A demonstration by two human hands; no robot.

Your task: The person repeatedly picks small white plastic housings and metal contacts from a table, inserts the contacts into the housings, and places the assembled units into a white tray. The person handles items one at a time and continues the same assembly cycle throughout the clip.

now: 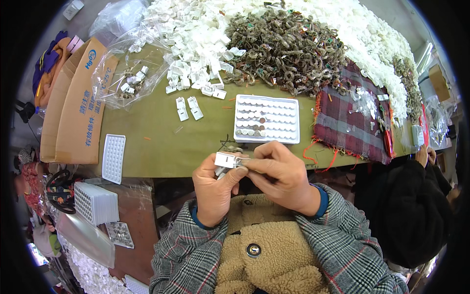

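Note:
My left hand (214, 191) is closed around a small white plastic casing (225, 159), held just over the table's near edge. Another whitish part sits below the casing, partly hidden by the thumb. At the casing's right side my right hand (284, 177) has its thumb and fingers pinched together; what lies between them is too small to make out. Dark thin wires (228, 144) show behind the hands on the table. Beyond them stands a white tray (295, 122) of round cells, some with silvery button cells (250, 132) in them.
Two white casings (188, 108) lie left of the tray. Behind are a heap of white casings (196, 54) and a pile of brownish wire bundles (289, 46). A cardboard box (73, 108) stands left, a plaid cloth (350, 117) lies right. Another person's dark sleeve (416, 181) is at right.

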